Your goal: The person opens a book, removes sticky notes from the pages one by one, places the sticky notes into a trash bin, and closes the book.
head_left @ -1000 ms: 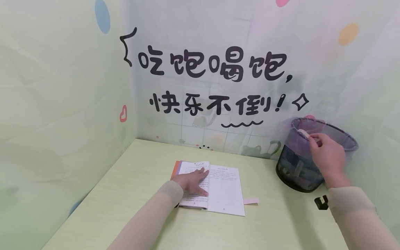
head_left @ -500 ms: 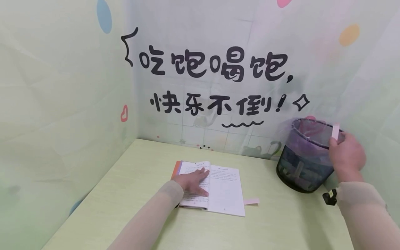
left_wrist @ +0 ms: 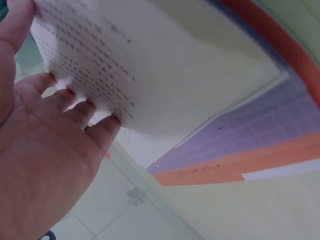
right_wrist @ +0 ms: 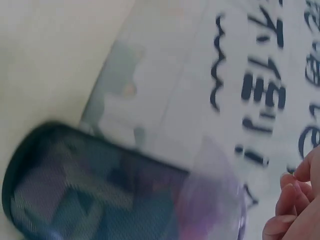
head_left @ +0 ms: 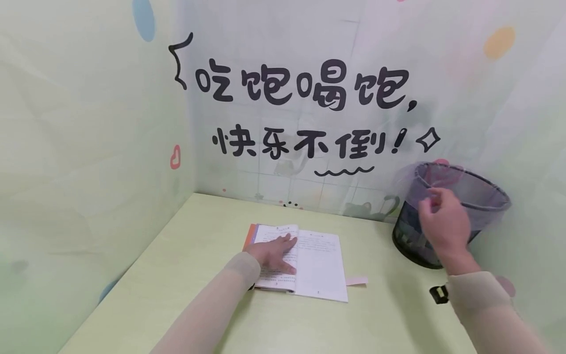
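An open book [head_left: 321,265] with printed pages lies on the table in the head view. My left hand [head_left: 275,254] rests on its left page with fingers spread. In the left wrist view that hand [left_wrist: 52,135] has its fingertips against the printed page [left_wrist: 100,65]; orange and purple covers [left_wrist: 270,122] show beneath. My right hand [head_left: 444,223] is raised in front of the waste bin [head_left: 411,221], fingers bent. In the right wrist view the right hand [right_wrist: 297,200] has thumb and fingers close together; whether anything thin is between them is unclear.
A pink paper strip [head_left: 356,281] sticks out at the book's right edge. The mesh bin has a purple bag liner [head_left: 491,209] over its rim and stands against the back wall [head_left: 283,118], which bears large black characters. A side wall [head_left: 97,147] bounds the left.
My right hand first moved right over the bin with a pink strip pinched in it, then back left and lower; that strip no longer shows in the head view. The left hand has stayed put.
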`<move>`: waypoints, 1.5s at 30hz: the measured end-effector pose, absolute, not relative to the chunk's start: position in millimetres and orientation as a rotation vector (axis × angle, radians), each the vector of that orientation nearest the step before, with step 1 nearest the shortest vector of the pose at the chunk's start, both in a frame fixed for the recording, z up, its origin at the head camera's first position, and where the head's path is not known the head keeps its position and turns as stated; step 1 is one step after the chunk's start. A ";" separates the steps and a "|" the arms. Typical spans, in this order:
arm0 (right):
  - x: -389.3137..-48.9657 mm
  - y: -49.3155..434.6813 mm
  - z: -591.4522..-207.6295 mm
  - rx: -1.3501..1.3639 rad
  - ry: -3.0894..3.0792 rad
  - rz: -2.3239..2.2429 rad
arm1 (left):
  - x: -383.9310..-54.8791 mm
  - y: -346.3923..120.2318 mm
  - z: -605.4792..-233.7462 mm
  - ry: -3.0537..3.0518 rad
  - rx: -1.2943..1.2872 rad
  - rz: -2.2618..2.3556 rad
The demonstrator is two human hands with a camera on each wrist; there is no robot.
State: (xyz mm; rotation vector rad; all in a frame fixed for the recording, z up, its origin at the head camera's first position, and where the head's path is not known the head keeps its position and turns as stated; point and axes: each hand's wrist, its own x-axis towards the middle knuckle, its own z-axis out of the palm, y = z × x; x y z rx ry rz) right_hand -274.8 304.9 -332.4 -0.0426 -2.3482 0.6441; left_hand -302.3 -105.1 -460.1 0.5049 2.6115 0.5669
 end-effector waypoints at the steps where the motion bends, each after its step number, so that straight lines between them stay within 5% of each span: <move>1: -275.4 296.0 -337.9 0.013 -2.348 0.635 | -302.9 -105.4 -459.7 2.611 0.509 0.569; 13: -281.2 224.7 -397.3 0.174 -2.631 0.611 | -305.9 -105.2 -460.1 2.605 0.566 0.553; 29: -291.9 187.2 -469.8 0.167 -3.304 0.452 | -303.7 -104.9 -461.0 2.609 0.510 0.557; 45: -287.4 172.2 -474.1 0.079 -3.294 0.597 | -306.6 -104.7 -459.3 2.604 0.583 0.535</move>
